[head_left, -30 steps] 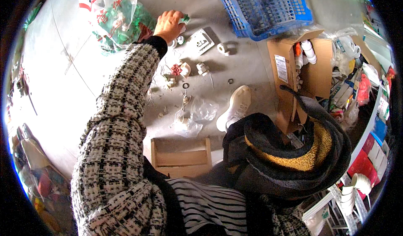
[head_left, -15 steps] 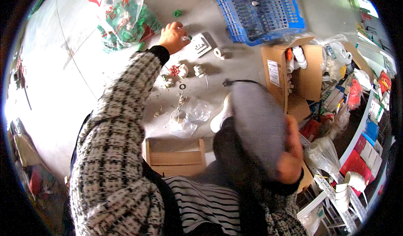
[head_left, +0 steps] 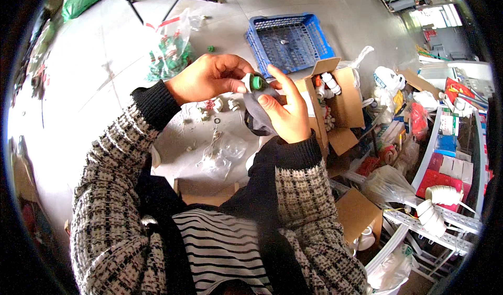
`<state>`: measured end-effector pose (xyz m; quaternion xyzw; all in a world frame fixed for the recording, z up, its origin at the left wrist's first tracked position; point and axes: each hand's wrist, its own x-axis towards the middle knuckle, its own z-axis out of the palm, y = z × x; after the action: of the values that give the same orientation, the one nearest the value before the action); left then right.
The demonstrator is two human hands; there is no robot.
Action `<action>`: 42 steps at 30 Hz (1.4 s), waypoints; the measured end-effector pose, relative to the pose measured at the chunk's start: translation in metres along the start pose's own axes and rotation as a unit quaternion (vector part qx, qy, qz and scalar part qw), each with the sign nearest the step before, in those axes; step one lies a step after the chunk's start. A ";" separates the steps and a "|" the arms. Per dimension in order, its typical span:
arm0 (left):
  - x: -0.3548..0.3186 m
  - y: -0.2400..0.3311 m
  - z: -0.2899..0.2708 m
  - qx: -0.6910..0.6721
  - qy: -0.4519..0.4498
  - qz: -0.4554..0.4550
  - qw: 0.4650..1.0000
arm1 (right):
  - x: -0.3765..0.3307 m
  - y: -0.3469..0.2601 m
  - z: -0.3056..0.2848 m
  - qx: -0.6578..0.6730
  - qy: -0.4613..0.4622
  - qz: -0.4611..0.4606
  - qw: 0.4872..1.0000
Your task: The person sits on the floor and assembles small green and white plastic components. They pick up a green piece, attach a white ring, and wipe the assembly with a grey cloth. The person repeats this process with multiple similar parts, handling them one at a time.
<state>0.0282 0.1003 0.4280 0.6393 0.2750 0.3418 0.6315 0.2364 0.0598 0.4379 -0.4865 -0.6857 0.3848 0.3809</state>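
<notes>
In front of my chest, my left hand pinches a small white and green threaded pipe fitting between thumb and fingertips. The green threaded end points toward my right hand. That hand has a grey cloth in its palm and lower fingers, with its index finger and thumb raised beside the fitting. The cloth hangs down below both hands; its dark lower part sits above the floor. My right hand's lower fingers are partly hidden by the cloth and thumb.
A clear bag of green fittings stands at the far left, near a blue plastic crate. At right are an open cardboard box with white fittings and a cluttered shelf. Loose parts and a clear plastic bag lie on the floor.
My left hand has picked up the fitting from the floor area and come back toward me. My right hand has moved forward and left with the grey cloth, meeting the left hand.
</notes>
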 end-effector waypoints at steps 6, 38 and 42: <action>-0.061 0.044 0.024 0.074 0.107 0.051 0.990 | -0.023 -0.033 0.031 0.081 -0.014 -0.068 0.994; -0.097 0.007 0.047 0.089 0.232 0.214 0.945 | -0.047 -0.044 0.073 0.245 0.030 -0.040 0.968; -0.094 0.006 0.041 0.135 0.252 0.235 0.929 | -0.042 -0.042 0.073 0.195 0.046 -0.062 0.978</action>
<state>0.0018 0.0013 0.4273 0.6577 0.3110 0.5896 0.3507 0.1655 -0.0014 0.4392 -0.3769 -0.6079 0.4638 0.5227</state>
